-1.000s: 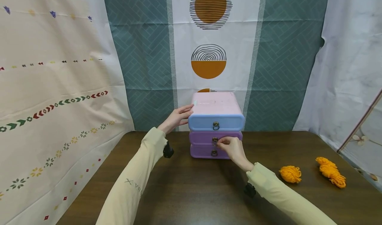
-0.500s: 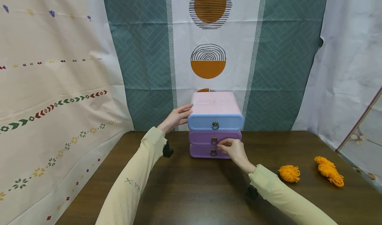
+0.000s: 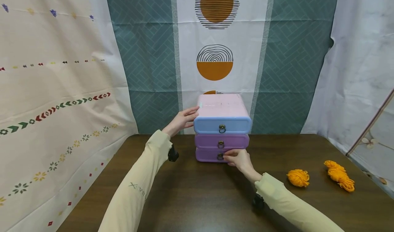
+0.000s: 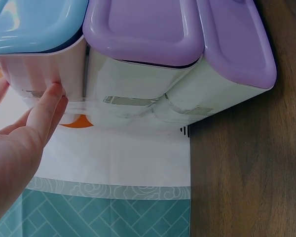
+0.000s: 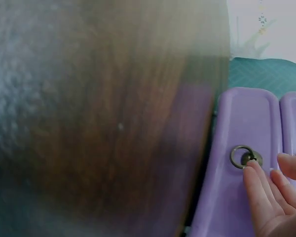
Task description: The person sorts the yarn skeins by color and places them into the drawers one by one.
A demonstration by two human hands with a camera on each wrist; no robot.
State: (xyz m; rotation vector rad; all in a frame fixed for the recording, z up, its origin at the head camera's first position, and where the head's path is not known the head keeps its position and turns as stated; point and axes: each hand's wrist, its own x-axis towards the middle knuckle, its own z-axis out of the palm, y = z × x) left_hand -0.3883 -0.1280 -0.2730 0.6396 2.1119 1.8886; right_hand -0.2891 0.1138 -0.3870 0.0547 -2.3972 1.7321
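A stack of small drawer units stands at the back of the table. Its top drawer front (image 3: 206,125) is light blue under a pink top, and the middle drawer (image 3: 206,141) and bottom drawer (image 3: 204,155) are purple. Each front carries a bronze ring pull. My left hand (image 3: 181,120) rests with extended fingers on the pink side wall (image 4: 71,74) of the top unit. My right hand (image 3: 240,160) is at the bottom drawer, its fingertips right at the ring pull (image 5: 241,157) and the thumb held apart from them. All the drawers are pushed in.
On the right of the brown table (image 3: 191,198) lie a round ball of orange yarn (image 3: 298,178) and a longer orange yarn skein (image 3: 339,176). A teal and white curtain (image 3: 150,71) hangs right behind the drawers, with patterned cloths on both sides.
My right hand has let go of the middle drawer's ring pull and moved down to the bottom drawer's pull. The left hand stays against the top unit's side.
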